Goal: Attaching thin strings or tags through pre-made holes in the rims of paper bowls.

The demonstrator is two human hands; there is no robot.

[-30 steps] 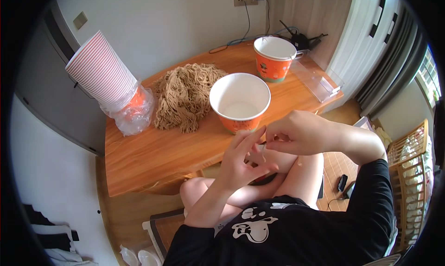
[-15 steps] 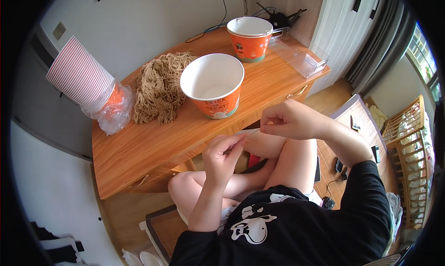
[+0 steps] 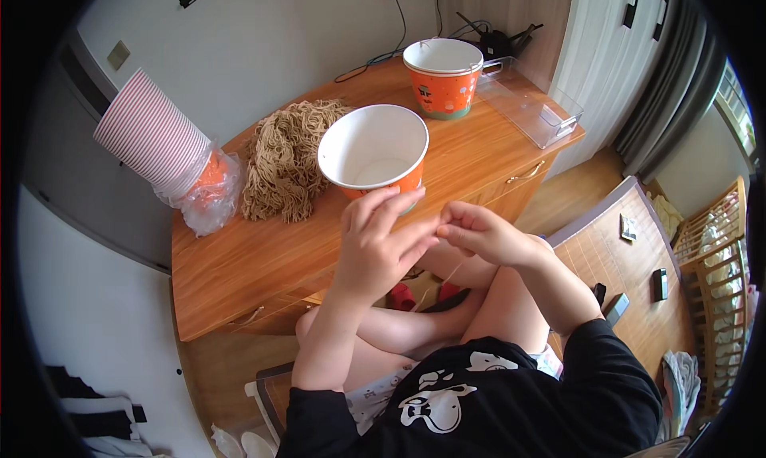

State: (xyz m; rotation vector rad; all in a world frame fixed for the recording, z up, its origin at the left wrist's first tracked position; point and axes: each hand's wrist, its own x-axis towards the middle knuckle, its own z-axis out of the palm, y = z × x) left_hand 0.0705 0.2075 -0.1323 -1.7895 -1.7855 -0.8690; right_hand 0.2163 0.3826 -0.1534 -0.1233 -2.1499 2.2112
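At the centre of the frame, my right hand (image 3: pixel 483 234) pinches a thin pale strand (image 3: pixel 452 276) that trails down over my lap. My left hand (image 3: pixel 375 246) has its fingers fanned, forefinger reaching the right fingertips; I cannot tell whether it grips the strand too. Just above stands an open orange paper bucket (image 3: pixel 373 148), beside a tan heap of cords (image 3: pixel 286 164) at upper left.

The near round paper bucket (image 3: pixel 373 143) is white inside and orange outside; the far round paper bucket (image 3: pixel 445 95) is orange with a green base band. The nested paper bucket stack (image 3: pixel 153 131) shows red-and-white stripes, the stringy cord heap (image 3: pixel 289 161) plain tan, the grained wooden desk (image 3: pixel 239 278) orange-brown.
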